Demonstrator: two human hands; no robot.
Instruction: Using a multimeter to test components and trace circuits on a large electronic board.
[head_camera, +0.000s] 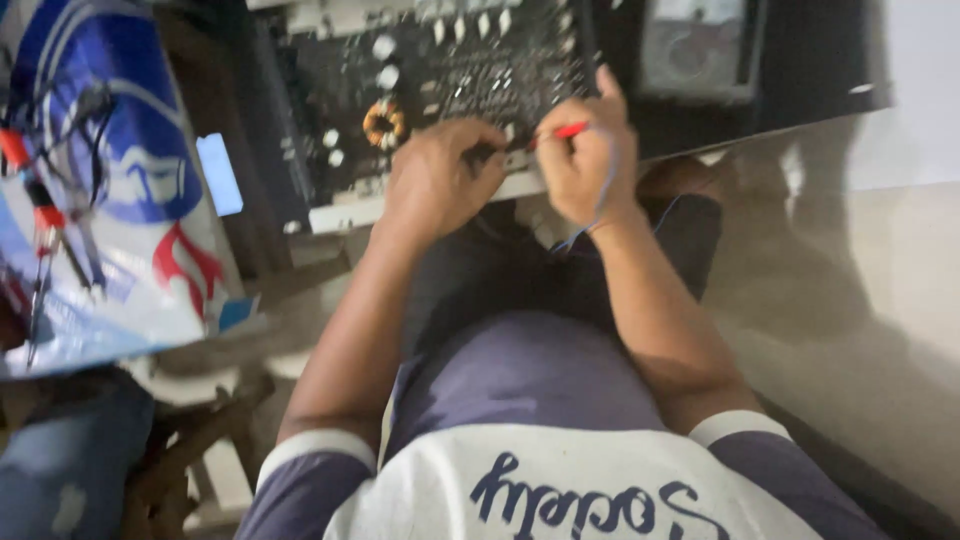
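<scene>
A large circuit board in a black and white chassis lies in front of me, studded with white capacitors and a copper toroid coil. My left hand is closed around a dark probe at the board's near edge. My right hand pinches a red probe that points left toward the other hand. A thin blue lead hangs down over my right wrist. Both hands almost touch each other above the chassis rim.
A multimeter sits at the back right on a dark surface. At the left lies a blue, white and red printed sheet with red and black leads on it. A lit phone stands beside it. Pale floor spreads to the right.
</scene>
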